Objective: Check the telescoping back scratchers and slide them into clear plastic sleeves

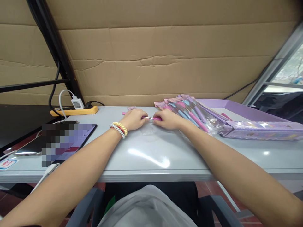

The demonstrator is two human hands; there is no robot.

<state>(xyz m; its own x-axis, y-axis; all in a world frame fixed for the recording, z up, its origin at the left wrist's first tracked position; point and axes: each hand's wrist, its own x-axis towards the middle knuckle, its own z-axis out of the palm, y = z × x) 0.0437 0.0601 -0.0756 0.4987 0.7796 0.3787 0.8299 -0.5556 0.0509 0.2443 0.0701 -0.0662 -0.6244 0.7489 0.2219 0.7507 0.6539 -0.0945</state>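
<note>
My left hand [133,119] is closed around one side of a slim pink pen-like tool [149,117], whose pink end sticks out to the left. A shiny metal stretch shows between my two hands. On the other side, my right hand [168,118] pinches a pink part of it. Whether the two pink parts are joined cannot be made out. A clear plastic wrapper [148,130] lies on the table just below the tool. Right beside my right hand is a pile of packaged pink, blue and purple pen-like tools [189,110] in clear sleeves.
An open purple box [258,130] stands on the right of the grey table [146,160]. At left lie a tablet [80,138], a dark phone-like device [30,148] and a yellow power strip [90,110] with a white charger [77,102]. Cardboard [161,47] lines the back.
</note>
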